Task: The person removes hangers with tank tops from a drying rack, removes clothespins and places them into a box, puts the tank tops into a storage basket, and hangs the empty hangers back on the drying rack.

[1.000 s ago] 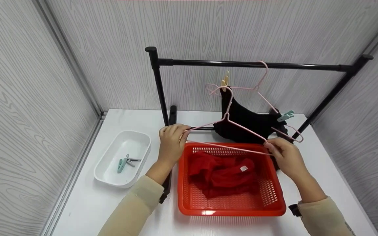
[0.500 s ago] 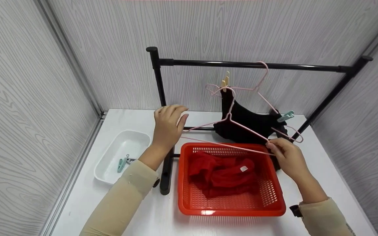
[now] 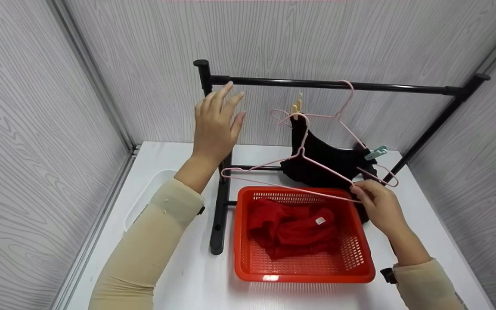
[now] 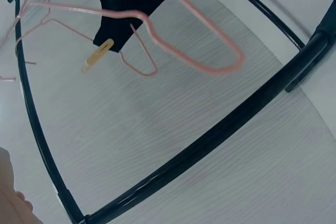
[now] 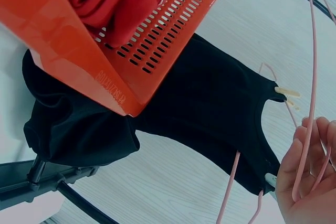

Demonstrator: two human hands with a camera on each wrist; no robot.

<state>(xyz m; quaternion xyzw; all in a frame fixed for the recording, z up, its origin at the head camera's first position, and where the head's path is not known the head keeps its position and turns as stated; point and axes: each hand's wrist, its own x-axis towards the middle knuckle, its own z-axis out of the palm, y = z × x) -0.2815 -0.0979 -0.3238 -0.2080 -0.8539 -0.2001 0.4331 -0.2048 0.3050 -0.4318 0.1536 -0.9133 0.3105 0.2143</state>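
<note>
My right hand point(image 3: 379, 207) pinches the right end of a pink clothes hanger point(image 3: 323, 167), which is held tilted above the red basket; its hook points up. In the right wrist view, this hanger's wire point(image 5: 313, 72) runs across the fingers of my right hand point(image 5: 310, 177). My left hand point(image 3: 215, 127) is raised beside the rack's left post, fingers spread, holding nothing. Only a bit of it shows in the left wrist view. Behind, a second pink hanger point(image 3: 346, 97) hangs on the rack's bar with a black garment point(image 3: 323, 159), pegged by a yellow clothespin point(image 3: 296, 107) and a green clothespin point(image 3: 376, 152).
The black clothes rack point(image 3: 274, 82) spans the back. In front stands a red perforated basket point(image 3: 304, 277) with a crumpled red garment point(image 3: 295, 228) inside. A white tray point(image 3: 144, 198) at the left is mostly covered by my sleeve. Wood-patterned walls enclose the white table.
My left hand has let go of the hanger's left end and risen toward the rack's bar, its fingers spreading. My right hand keeps its hold, nearly still.
</note>
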